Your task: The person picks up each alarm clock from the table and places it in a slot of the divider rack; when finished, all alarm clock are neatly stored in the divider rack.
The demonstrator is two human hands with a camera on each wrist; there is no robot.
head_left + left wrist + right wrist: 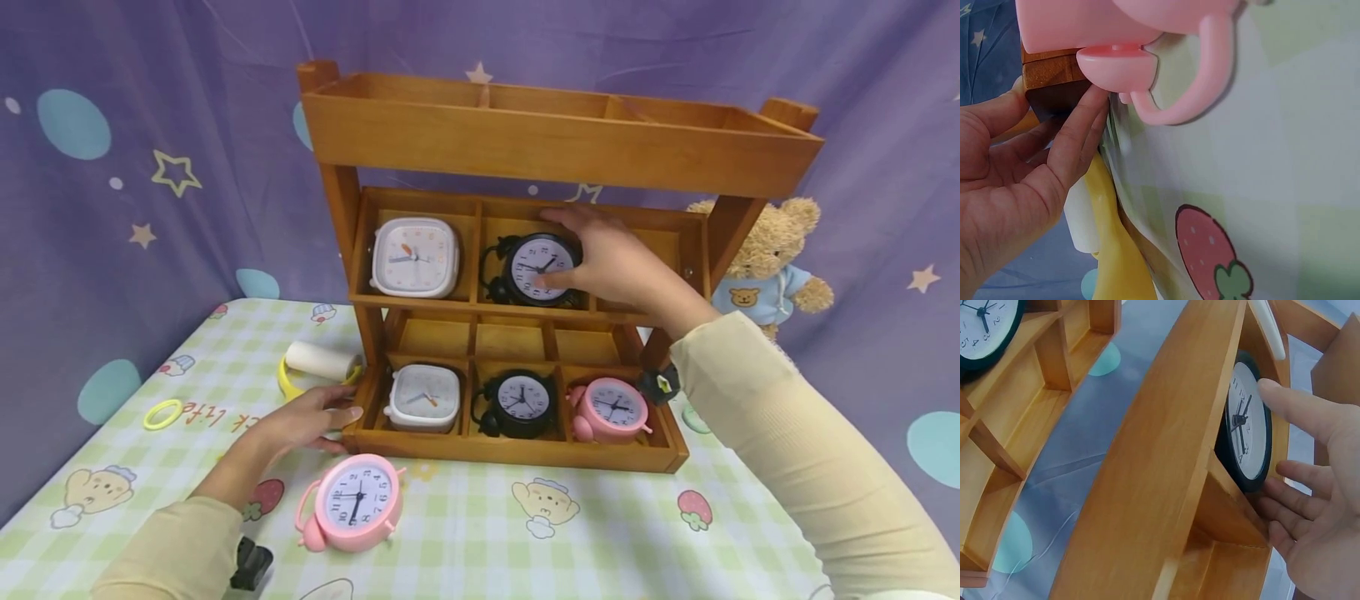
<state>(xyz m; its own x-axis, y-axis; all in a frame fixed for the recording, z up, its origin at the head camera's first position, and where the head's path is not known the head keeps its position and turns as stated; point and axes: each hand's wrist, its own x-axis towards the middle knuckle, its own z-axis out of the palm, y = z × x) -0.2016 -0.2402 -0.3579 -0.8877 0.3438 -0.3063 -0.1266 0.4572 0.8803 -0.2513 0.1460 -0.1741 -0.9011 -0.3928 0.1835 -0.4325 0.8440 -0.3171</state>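
A black twin-bell alarm clock [542,268] lies on its side in the middle compartment of the wooden rack's [517,457] upper tier. My right hand [611,254] is at this clock, its thumb over the face and its loosely extended fingers by the rim, as the right wrist view shows. My left hand [307,421] rests against the rack's lower left end, thumb and fingers spread along the wood. Near that hand, a pink twin-bell alarm clock [358,502] lies face up on the tablecloth.
A white square clock [415,257] sits in the upper left compartment. The lower tier bears another white clock [424,397], a black clock [522,398] and a pink clock [615,408]. Left of the rack are a white roll [322,361] and a yellow ring [162,414]; a teddy bear [765,258] sits behind.
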